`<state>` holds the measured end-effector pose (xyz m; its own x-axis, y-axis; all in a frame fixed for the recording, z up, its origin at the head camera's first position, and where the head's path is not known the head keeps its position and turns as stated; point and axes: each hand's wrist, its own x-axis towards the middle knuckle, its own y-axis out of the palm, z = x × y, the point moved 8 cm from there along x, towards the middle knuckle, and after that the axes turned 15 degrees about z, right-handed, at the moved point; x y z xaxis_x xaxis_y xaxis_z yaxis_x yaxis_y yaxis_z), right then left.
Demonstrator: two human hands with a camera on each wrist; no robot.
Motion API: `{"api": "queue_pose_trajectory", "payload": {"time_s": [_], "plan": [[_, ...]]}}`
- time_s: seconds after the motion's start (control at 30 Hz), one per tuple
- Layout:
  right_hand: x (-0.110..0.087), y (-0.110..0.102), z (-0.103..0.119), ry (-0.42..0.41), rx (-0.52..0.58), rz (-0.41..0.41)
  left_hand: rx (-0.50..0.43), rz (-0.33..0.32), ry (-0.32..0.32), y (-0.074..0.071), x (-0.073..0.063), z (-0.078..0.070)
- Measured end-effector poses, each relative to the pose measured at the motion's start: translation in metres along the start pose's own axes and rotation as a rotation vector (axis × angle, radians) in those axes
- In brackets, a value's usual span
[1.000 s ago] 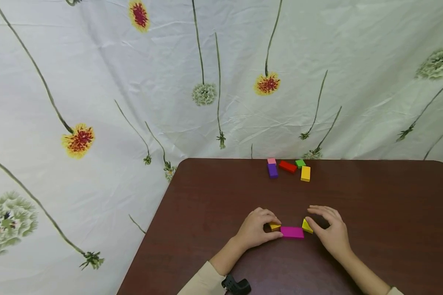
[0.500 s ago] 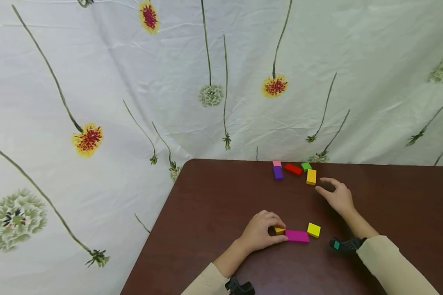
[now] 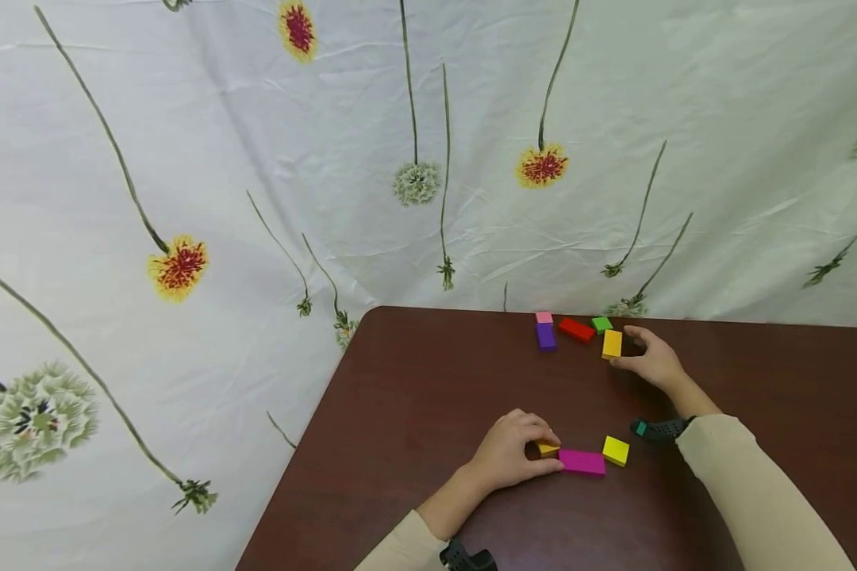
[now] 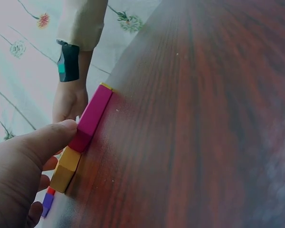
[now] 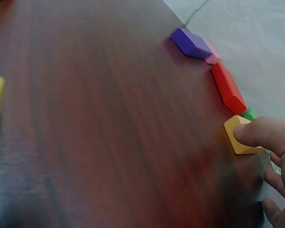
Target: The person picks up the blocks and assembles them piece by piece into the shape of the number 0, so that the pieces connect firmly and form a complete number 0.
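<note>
My left hand (image 3: 507, 452) pinches the left end of a magenta rectangular block (image 3: 583, 462), with the thumb on its near side. A small orange block (image 4: 65, 171) sits against that end, partly hidden by the hand in the head view. A yellow block (image 3: 616, 450) lies at the magenta block's right end. Farther back, my right hand (image 3: 655, 362) is at a yellow-orange block (image 3: 612, 344). Its thumb (image 5: 251, 133) presses on that block's near face, and the other fingers reach round the far side.
Beside the yellow-orange block lie a green block (image 3: 601, 324) and a red block (image 3: 577, 329). Left of them are a purple block (image 3: 546, 337) and a pink block (image 3: 543, 317), near the back edge of the brown table (image 3: 414, 396). A flowered cloth (image 3: 328, 159) hangs behind.
My right hand has left the yellow block, reached to the back and taken hold of the yellow-orange block. The left hand stays at the magenta block. The head view has shifted slightly.
</note>
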<state>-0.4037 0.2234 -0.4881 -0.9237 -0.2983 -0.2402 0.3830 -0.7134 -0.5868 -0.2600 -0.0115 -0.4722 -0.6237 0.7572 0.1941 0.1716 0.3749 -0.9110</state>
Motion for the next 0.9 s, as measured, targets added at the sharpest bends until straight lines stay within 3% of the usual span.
{"api": "queue_pose_trajectory", "payload": {"time_s": [0.43, 0.9], "plan": [[0.011, -0.001, 0.002, 0.011, -0.137, 0.052, 0.006, 0.005, -0.008, 0.001, 0.0, 0.0], [-0.009, 0.006, 0.002, -0.08, -0.087, -0.009, 0.011, -0.001, -0.003, 0.0, 0.001, 0.0]]}}
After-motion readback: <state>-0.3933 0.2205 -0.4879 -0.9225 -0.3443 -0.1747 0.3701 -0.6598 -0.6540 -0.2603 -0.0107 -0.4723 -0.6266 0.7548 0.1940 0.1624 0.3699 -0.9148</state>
